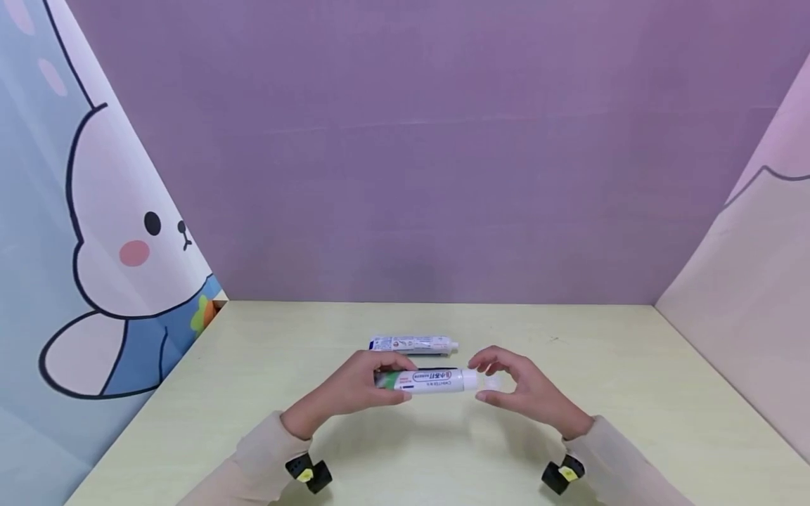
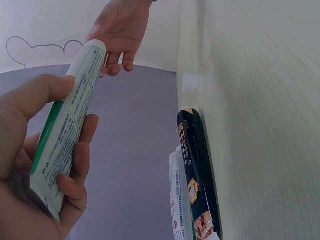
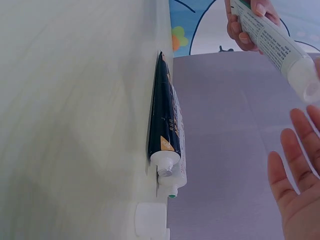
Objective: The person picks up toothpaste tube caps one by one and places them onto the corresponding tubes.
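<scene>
My left hand grips a white toothpaste tube with a green end, its thumb on one side and fingers curled round the other. The tube's white cap points toward my right hand. The right hand's fingers are spread and relaxed around the cap end, and its thumb is close by the cap. Beyond the held tube, a black toothpaste tube lies on the table beside another white toothpaste tube. Both lying tubes show bare nozzles in the right wrist view.
Small white caps lie on the pale table near the nozzles of the lying tubes. A purple panel rises at the table's back edge. Printed cloth walls stand at the left and right.
</scene>
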`<state>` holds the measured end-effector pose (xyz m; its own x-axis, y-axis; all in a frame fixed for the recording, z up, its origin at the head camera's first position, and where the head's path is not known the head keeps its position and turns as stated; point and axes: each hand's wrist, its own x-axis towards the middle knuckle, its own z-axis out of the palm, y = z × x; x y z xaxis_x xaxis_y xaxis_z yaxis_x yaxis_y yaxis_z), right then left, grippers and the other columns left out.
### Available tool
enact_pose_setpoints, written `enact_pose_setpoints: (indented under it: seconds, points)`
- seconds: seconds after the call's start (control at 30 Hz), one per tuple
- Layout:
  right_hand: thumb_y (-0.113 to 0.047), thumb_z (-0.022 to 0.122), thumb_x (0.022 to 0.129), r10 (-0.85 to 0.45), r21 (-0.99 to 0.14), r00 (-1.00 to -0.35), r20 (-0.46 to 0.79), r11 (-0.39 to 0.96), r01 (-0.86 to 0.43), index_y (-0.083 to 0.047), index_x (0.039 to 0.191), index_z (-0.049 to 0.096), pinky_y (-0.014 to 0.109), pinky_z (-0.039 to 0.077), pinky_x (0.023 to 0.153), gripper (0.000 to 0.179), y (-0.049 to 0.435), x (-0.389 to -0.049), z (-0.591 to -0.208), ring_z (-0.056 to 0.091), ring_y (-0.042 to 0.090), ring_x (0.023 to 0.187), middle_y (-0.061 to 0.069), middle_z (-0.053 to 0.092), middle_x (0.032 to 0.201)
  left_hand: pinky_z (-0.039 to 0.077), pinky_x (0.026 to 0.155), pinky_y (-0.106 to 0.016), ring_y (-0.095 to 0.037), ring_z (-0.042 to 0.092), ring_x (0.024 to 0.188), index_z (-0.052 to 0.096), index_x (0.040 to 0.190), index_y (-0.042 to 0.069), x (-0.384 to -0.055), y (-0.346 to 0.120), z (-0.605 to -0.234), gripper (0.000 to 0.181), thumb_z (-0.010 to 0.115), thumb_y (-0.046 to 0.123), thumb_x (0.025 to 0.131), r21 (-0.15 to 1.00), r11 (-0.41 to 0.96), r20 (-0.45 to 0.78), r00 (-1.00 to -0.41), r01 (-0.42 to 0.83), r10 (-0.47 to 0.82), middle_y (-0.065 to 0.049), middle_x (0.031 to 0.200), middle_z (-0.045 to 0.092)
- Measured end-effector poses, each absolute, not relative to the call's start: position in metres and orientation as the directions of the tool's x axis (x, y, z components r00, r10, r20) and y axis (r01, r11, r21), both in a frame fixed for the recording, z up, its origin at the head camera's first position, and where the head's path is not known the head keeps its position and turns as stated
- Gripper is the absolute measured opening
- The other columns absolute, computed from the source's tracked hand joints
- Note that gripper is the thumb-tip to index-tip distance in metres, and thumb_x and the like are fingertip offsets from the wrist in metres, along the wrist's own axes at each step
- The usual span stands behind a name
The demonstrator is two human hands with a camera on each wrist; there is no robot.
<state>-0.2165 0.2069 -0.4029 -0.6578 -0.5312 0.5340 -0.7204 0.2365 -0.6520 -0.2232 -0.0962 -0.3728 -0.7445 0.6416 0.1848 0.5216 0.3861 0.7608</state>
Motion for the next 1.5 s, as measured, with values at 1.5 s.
enact_pose_setpoints:
  seconds: [1.5]
  points:
    - [-0.008,0.074,0.080,-0.472,-0.640,-0.697,0.540,0.308,-0.704,-0.012,0.102,0.063,0.028,0.045,0.080,0.025,0.196,-0.208,-0.405,0.057,0.013,0.087,-0.001,0.065,0.098,0.049,0.068,-0.023,-0.011,0.058,0.085,0.067,0.108,0.014,-0.220,-0.099,-0.374,0.028,0.074,0.019,0.081,0.759,0.392,0.176,-0.743,0.520,0.646,-0.001,0.103,0.068]
